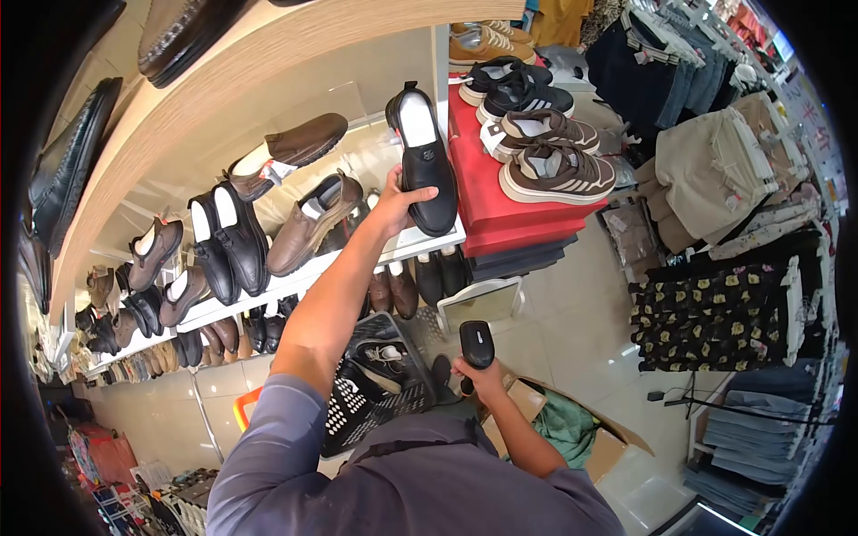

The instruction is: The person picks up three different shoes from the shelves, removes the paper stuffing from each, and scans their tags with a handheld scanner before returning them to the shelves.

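Note:
My left hand (399,201) is closed round the side of a black slip-on shoe (427,170) at the right end of the white shelf (357,246), its thumb across the shoe's upper. The shoe stands toe down the view, with white filling inside. Lower down, my right hand (480,375) grips the handle of a black handheld scanner (477,346), whose head points up the view. A taupe shoe (313,223) and a pair of black shoes (228,241) sit left of my left hand.
Sneakers (556,170) stand on red boxes (514,210) at the right. A black basket (407,357) holding shoes and an open cardboard box (608,451) with green cloth are near my body. A small mirror (483,304) stands on the floor. Clothes racks line the right.

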`<state>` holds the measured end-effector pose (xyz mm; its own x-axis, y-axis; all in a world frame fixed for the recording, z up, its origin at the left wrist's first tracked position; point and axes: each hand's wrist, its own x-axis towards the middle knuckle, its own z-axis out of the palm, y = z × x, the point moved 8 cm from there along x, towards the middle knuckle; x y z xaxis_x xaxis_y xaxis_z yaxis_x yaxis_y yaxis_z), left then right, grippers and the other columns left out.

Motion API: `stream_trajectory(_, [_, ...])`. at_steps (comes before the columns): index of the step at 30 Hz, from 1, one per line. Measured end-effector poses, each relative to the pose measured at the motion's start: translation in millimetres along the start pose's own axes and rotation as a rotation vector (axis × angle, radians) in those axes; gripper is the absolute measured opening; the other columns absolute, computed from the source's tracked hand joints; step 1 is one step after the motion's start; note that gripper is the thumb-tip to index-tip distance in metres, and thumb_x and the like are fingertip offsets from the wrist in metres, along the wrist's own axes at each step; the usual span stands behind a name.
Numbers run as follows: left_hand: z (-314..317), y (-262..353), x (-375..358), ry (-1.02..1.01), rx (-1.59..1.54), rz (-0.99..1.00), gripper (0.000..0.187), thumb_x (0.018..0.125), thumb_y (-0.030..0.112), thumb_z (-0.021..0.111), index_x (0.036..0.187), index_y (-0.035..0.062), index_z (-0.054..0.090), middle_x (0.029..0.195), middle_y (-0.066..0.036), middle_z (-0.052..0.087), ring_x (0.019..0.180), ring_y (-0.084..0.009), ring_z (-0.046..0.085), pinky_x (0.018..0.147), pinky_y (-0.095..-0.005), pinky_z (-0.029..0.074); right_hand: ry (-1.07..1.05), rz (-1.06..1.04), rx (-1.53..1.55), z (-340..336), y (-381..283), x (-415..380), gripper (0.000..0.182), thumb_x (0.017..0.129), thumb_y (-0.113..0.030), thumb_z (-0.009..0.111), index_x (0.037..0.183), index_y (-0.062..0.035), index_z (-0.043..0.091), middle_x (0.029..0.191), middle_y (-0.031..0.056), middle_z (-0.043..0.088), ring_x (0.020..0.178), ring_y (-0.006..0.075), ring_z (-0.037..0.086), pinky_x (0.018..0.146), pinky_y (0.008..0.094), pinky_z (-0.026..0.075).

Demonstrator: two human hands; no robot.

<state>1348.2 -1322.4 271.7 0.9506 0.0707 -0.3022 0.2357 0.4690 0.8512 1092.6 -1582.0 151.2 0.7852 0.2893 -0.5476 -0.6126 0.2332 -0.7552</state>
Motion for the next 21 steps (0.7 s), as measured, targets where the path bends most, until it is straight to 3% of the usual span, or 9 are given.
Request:
stream_trajectory(6, [-14.4,-25.1,14.0,0.07,0.038,-0.071,0.1,0.071,0.008,0.082,0.144,0.0134,0.013,0.131,-0.014,0.048,0.113,-0.0295,0.056,0.088,-0.0551,0.051,-0.045,0.014,-0.084,3.5,-1.8,16.4,0.023,0.078,-0.012,0.077,0.09,0.0019,0.064,0.079,0.0071,0.066,0.07,0.0153,0.066,0.065,0.0284,0.053])
stream_trajectory(11, [-21.0,-14.8,13.8,0.155,0.324,0.062,0.091,0.069,0.018,0.085,0.141,0.0068,0.031,0.126,-0.014,0.054,0.107,-0.0267,0.061,0.085,-0.0437,0.054,-0.073,0.037,-0.124,9.9,1.4,23.0,0.023,0.077,-0.013,0.078,0.089,0.0015,0.064,0.079,0.0071,0.067,0.068,0.015,0.065,0.064,0.028,0.052])
stream_trajectory(13, [-25.2,-9.6,16.5,0.127,0.551,0.112,0.081,0.07,0.025,0.085,0.136,0.0029,0.041,0.115,-0.015,0.061,0.103,-0.0248,0.063,0.083,-0.0367,0.054,-0.086,0.051,-0.175,13.0,4.9,26.8,0.023,0.077,-0.013,0.078,0.088,0.0013,0.064,0.077,0.007,0.066,0.068,0.0146,0.065,0.063,0.0271,0.051])
stream_trajectory(16, [-36.0,-15.1,18.3,0.199,0.706,0.127,0.08,0.071,0.031,0.083,0.134,0.002,0.043,0.106,-0.016,0.065,0.101,-0.0234,0.064,0.083,-0.0333,0.054,-0.128,0.071,-0.227,19.1,13.0,31.7,0.022,0.077,-0.014,0.078,0.086,0.0007,0.065,0.073,0.0057,0.066,0.065,0.0132,0.064,0.061,0.0266,0.05])
stream_trajectory(17, [-41.1,-15.3,13.5,0.293,0.787,0.2,0.073,0.07,0.034,0.083,0.127,0.0006,0.051,0.099,-0.013,0.066,0.089,-0.0195,0.066,0.077,-0.0309,0.053,-0.124,0.085,-0.226,20.0,17.7,34.2,0.022,0.077,-0.014,0.078,0.086,0.0007,0.065,0.073,0.0057,0.066,0.065,0.0132,0.064,0.061,0.0266,0.05])
stream_trajectory(18, [-42.5,-21.4,4.8,0.292,0.782,0.183,0.073,0.07,0.034,0.083,0.127,0.0006,0.051,0.099,-0.013,0.066,0.089,-0.0195,0.066,0.077,-0.0309,0.053,-0.144,0.122,-0.286,19.9,26.0,37.6,0.021,0.077,-0.014,0.078,0.086,0.0004,0.065,0.072,0.0058,0.065,0.064,0.0132,0.064,0.06,0.027,0.05])
stream_trajectory(20, [-45.1,-15.6,-31.2,0.434,0.807,0.373,0.054,0.073,0.029,0.081,0.113,-0.0013,0.06,0.087,-0.009,0.065,0.074,-0.0152,0.061,0.069,-0.0292,0.051,-0.158,0.188,-0.352,18.2,40.5,41.1,0.021,0.077,-0.014,0.078,0.086,0.0,0.065,0.071,0.0059,0.064,0.063,0.0132,0.063,0.06,0.0273,0.05])
stream_trajectory(21, [-51.3,-20.2,-54.2,0.517,0.707,0.517,0.036,0.078,0.025,0.077,0.1,-0.0021,0.065,0.072,-0.004,0.06,0.062,-0.0116,0.053,0.061,-0.0275,0.047,-0.156,0.204,-0.443,17.1,47.5,43.3,0.022,0.076,-0.016,0.078,0.084,-0.0004,0.065,0.069,0.0056,0.064,0.062,0.0125,0.063,0.059,0.0271,0.05])
